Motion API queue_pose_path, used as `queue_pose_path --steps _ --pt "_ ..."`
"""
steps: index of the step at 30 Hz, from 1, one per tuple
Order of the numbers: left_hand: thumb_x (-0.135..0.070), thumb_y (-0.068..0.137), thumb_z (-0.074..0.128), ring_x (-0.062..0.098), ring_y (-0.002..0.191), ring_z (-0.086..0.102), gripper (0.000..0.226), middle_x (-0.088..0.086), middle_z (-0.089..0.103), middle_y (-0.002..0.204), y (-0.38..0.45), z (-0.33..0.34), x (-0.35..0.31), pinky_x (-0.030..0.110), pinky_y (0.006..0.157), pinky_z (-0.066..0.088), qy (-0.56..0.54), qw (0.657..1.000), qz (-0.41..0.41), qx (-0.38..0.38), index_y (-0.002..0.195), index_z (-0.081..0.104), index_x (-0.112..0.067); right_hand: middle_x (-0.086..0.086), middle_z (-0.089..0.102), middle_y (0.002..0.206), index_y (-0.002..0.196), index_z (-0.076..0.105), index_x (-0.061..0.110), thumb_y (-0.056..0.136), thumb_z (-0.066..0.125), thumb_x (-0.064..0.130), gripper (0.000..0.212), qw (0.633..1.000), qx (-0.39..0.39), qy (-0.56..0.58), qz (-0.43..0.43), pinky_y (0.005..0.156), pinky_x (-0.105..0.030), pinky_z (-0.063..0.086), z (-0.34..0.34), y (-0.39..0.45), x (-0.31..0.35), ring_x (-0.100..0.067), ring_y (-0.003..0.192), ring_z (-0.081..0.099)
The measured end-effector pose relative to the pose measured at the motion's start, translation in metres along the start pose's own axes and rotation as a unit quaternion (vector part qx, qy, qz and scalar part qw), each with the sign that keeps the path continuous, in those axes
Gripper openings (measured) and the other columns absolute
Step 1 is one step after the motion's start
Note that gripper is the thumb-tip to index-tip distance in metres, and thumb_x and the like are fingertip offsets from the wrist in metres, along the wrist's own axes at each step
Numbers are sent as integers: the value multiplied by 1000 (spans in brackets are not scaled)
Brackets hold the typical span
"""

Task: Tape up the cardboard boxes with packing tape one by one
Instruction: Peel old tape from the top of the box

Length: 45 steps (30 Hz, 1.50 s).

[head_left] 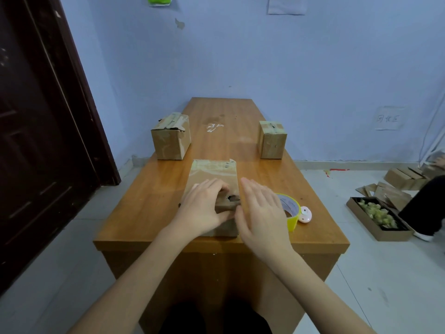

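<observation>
A worn cardboard box [214,172] lies near the front edge of the wooden table [149,203], with old tape on its far end and a small hole in its top. My left hand [202,208] rests on the box's top with fingers curled over the flap, thumb against its near side. My right hand [262,210] is flat, fingers straight, at the box's right side. A yellow roll of packing tape [292,210] stands just right of that hand, partly hidden by it.
Two taped boxes stand farther back, one on the left [171,138] and one on the right [273,139]. A small pink round object [305,214] lies beside the tape. On the floor at right are a tray of scraps [375,218], flattened cardboard [404,179] and another person's leg [423,208].
</observation>
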State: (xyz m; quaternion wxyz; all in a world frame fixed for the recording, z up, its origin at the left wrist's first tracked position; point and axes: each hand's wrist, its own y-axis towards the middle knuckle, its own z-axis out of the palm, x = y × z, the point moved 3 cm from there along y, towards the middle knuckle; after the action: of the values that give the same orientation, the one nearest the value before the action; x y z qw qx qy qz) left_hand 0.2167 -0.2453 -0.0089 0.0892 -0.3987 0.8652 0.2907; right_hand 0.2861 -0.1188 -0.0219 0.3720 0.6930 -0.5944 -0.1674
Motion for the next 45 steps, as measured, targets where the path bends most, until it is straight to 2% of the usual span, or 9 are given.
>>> queue_pose_path --steps 7,12,15,18,23,28,34,39,45 --pt "-26 74 73 10 107 48 42 -7 54 114 2 -1 -1 32 96 43 10 999 -15 27 110 51 -23 -5 36 151 144 40 7 94 46 22 53 986 136 86 -52 116 -37 28 15 -7 5 -17 143 26" --pt "-42 73 74 9 106 47 41 -10 54 114 1 -2 -1 32 94 42 27 999 -12 37 102 48 -28 0 25 157 150 28 18 91 55 44 69 985 134 79 77 117 -35 20 5 -4 -54 -15 146 19" --pt "-43 74 73 8 105 46 40 -12 52 114 1 -3 -2 31 93 41 35 998 -9 43 101 46 -30 -3 10 161 154 11 20 78 53 72 101 962 224 -89 131 119 -37 7 3 -5 -107 -21 148 2" --pt "-44 77 69 7 106 45 39 -13 50 114 1 -4 -4 29 93 39 45 998 1 51 106 48 -29 -2 15 160 154 7 21 64 62 77 120 931 293 -19 216 119 -42 16 6 -11 -138 -25 148 8" --pt "-50 82 60 5 110 43 35 -14 49 117 4 -12 -9 31 96 39 22 995 -4 93 109 51 -30 5 51 136 145 31 24 59 83 54 105 930 200 161 262 101 -34 43 6 -20 -139 -15 128 45" --pt "-51 85 58 -5 119 39 39 -23 49 127 5 -23 -30 26 100 32 -110 994 17 1 120 52 -37 13 58 122 133 43 30 51 92 44 96 876 89 401 253 78 -10 49 -19 -22 -120 2 108 58" --pt "-57 70 63 -10 112 45 83 -20 42 131 11 -8 -59 7 88 39 -319 943 -36 83 142 32 -31 3 64 120 131 48 13 42 87 62 109 811 80 542 206 81 -33 55 -44 -17 -94 -21 110 61" --pt "-41 71 69 4 109 59 47 -10 61 121 10 -6 -68 21 91 48 -430 901 -19 63 116 56 -34 -3 63 121 131 48 12 44 88 60 107 803 79 554 207 80 -34 54 -52 -13 -86 -24 110 61" --pt "-21 80 72 0 95 62 28 -17 66 102 4 -14 -70 20 84 51 -351 935 1 -46 98 64 -40 6 65 117 128 51 19 43 87 62 102 813 75 535 219 76 -28 54 -50 -13 -83 -17 108 62"
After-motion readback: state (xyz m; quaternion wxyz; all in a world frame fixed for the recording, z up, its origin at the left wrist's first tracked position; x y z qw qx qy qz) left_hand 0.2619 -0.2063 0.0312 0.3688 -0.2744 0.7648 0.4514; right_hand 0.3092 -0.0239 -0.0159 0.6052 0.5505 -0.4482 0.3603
